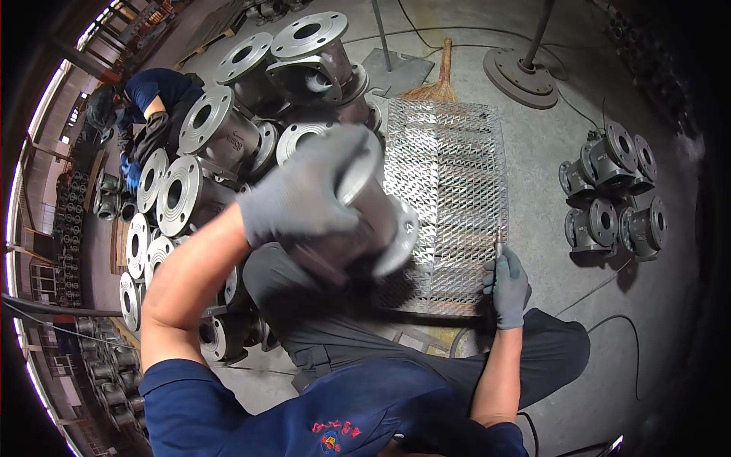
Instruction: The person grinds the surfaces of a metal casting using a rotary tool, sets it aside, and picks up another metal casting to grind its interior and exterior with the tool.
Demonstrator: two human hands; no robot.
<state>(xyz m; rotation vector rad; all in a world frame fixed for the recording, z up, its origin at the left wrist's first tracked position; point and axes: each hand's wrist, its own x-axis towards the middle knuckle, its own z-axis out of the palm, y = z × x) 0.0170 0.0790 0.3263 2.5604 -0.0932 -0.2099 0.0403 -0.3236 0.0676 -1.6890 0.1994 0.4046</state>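
Gripped at its upper flange by my gray-gloved left hand, a gray cast-metal flanged valve body hangs tilted over my right-side lap and the near left edge of a metal mesh grate. Motion smears the casting and the glove a little. My right hand, gloved too, is closed around a slim hand tool whose thin tip points up, at the grate's right edge. The tool's lower part is hidden in the glove, so its exact kind does not show.
A tall pile of flanged valve bodies stands at my left. Several more castings sit on the floor at right. Beyond the grate lie a straw broom and a round stand base. Cables cross the floor. A co-worker bends at far left.
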